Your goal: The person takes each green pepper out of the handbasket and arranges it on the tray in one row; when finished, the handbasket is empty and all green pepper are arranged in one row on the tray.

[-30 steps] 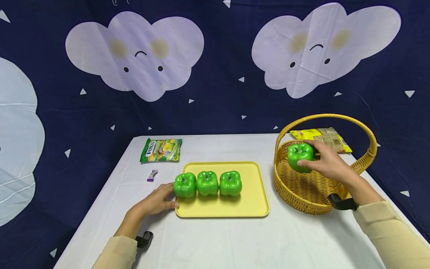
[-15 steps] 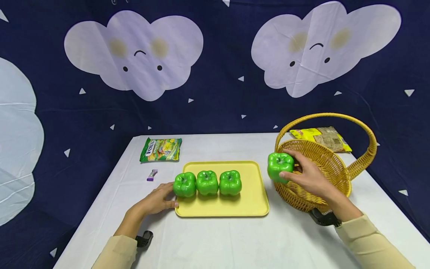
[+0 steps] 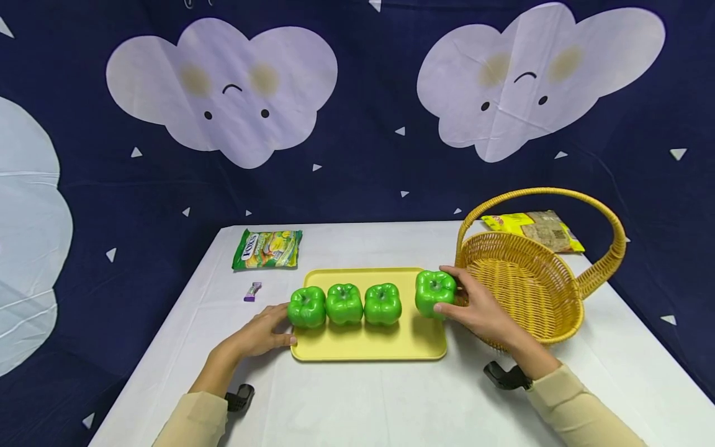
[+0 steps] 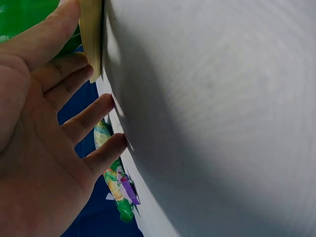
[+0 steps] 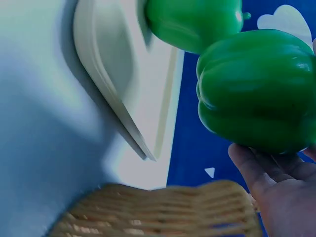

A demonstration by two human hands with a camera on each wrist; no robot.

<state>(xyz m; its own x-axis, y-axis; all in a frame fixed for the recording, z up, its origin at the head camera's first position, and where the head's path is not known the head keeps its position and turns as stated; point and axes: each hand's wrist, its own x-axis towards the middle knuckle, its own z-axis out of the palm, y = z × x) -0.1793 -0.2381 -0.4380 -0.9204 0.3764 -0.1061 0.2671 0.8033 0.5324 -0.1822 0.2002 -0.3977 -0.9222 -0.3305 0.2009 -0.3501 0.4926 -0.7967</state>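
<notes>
My right hand grips a green bell pepper above the right part of a yellow tray. In the right wrist view the held pepper hangs clear of the tray surface, with fingers beneath it. Three more green bell peppers stand in a row on the tray: a left one, a middle one and a right one. At the tray's left edge rests my left hand, fingers spread and extended beside the leftmost pepper. The left wrist view shows its palm holding nothing.
A wicker basket with a tall arched handle stands right of the tray, close to my right wrist. Behind it lies a yellow snack bag. A green candy bag and a small purple-wrapped candy lie at the back left.
My right hand has carried the green bell pepper leftward out of the basket and over the tray's right side. The left hand and the three peppers on the tray have stayed put.
</notes>
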